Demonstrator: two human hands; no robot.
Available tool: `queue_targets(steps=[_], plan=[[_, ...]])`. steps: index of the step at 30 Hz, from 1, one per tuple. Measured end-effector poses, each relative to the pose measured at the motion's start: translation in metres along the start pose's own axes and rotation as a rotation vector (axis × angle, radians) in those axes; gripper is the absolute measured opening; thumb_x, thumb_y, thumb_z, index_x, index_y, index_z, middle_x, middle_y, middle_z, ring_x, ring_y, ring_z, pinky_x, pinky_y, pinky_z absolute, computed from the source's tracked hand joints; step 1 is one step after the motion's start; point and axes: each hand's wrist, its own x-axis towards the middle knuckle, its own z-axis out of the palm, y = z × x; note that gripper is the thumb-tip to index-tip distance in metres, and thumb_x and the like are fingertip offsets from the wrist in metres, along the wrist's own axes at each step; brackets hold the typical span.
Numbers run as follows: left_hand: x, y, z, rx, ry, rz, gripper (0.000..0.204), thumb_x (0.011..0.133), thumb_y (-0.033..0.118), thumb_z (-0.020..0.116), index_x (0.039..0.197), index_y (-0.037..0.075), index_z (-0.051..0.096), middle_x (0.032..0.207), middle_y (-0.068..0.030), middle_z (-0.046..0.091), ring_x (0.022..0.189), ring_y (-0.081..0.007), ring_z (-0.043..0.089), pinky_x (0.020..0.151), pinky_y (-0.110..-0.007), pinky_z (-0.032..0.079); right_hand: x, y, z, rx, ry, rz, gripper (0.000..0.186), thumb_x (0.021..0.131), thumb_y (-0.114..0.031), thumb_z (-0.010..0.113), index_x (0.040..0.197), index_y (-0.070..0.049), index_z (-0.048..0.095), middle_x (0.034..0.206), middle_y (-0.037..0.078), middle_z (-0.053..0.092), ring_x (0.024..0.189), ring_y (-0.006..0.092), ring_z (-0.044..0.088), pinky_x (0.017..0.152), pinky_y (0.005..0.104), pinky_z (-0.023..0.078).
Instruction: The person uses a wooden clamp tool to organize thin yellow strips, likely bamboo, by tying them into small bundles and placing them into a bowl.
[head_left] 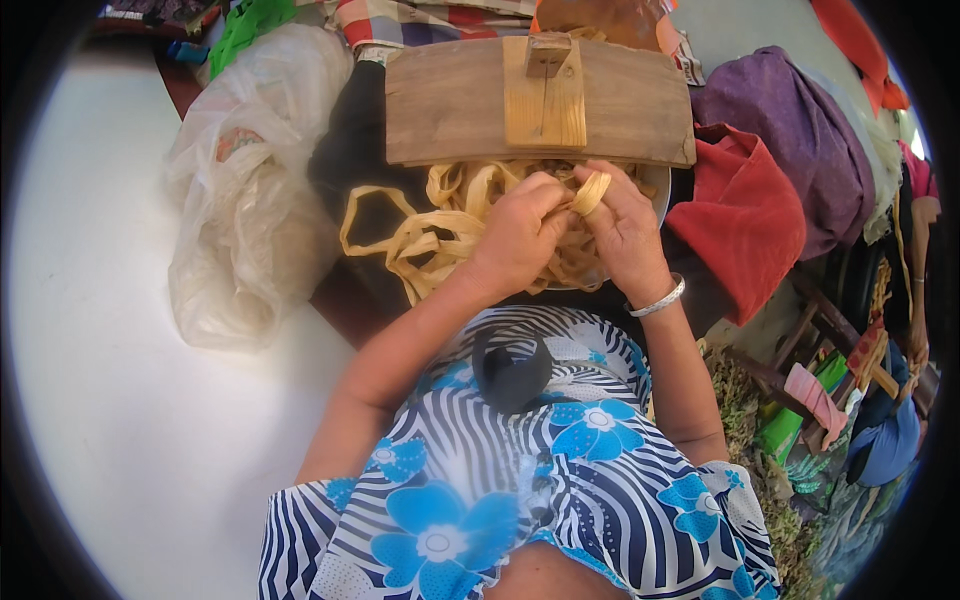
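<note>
My left hand (520, 232) is closed, its thumb and fingers pinched on a flat pale-yellow strip that looks like straw braid. Wound into a small band (594, 192), more of the strip sits at the fingers of my right hand (625, 225), which curl around it. Both hands nearly meet over a loose heap of the same strip (440, 235). Part of that heap lies in a pale round basin (663, 195), and loops spill over its left side. Just beyond my fingers is a wooden board (450, 100) with a lighter upright piece and a small block (548, 55) on it.
A cloudy plastic bag (250, 190) lies left, beside a white wall or surface (100, 300). Red cloth (740, 220) and purple cloth (790, 140) hang at right. Another person's arm (920, 270) shows at the far right, near a wooden stool (815, 330) and cloths.
</note>
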Motion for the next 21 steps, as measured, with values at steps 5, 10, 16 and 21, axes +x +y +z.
queue_targets(steps=[5, 10, 16, 21], plan=[[0.005, -0.002, 0.001, -0.652, -0.35, -0.686, 0.017, 0.086, 0.005, 0.064, 0.099, -0.005, 0.065, 0.093, -0.0096, 0.06, 0.077, -0.0182, 0.059, 0.066, -0.032, 0.049, 0.009, -0.014, 0.001, -0.298, 0.116, -0.216, 0.017, 0.078, -0.006, 0.062, 0.093, -0.001, 0.068, 0.106, 0.017, 0.066, 0.089, 0.0375, 0.062, 0.082, 0.0428, 0.048], [0.005, -0.004, -0.004, -0.079, -0.16, -0.166, 0.017, 0.084, 0.004, 0.064, 0.1, -0.002, 0.065, 0.099, -0.0112, 0.06, 0.082, -0.0225, 0.061, 0.07, -0.032, 0.05, -0.002, 0.004, -0.009, -0.464, -0.046, -0.168, 0.01, 0.079, -0.009, 0.064, 0.074, -0.002, 0.061, 0.095, 0.012, 0.067, 0.077, 0.0347, 0.06, 0.066, 0.0433, 0.046], [0.0, -0.004, 0.004, 0.135, 0.028, 0.189, 0.024, 0.082, -0.002, 0.06, 0.106, -0.001, 0.064, 0.114, -0.0171, 0.058, 0.101, -0.0319, 0.06, 0.086, -0.034, 0.049, -0.018, 0.009, -0.003, 0.667, -0.263, 0.714, 0.026, 0.097, -0.023, 0.058, 0.102, 0.001, 0.066, 0.099, 0.005, 0.068, 0.084, 0.0131, 0.063, 0.071, 0.0274, 0.05], [0.004, 0.006, -0.004, 0.071, -0.028, 0.156, 0.031, 0.083, 0.0, 0.061, 0.114, 0.001, 0.061, 0.119, -0.018, 0.057, 0.104, -0.035, 0.06, 0.088, -0.036, 0.049, -0.015, -0.006, 0.004, 1.096, -0.155, 0.762, 0.027, 0.095, -0.016, 0.058, 0.115, 0.001, 0.063, 0.105, 0.007, 0.065, 0.092, 0.0127, 0.061, 0.08, 0.0269, 0.05]])
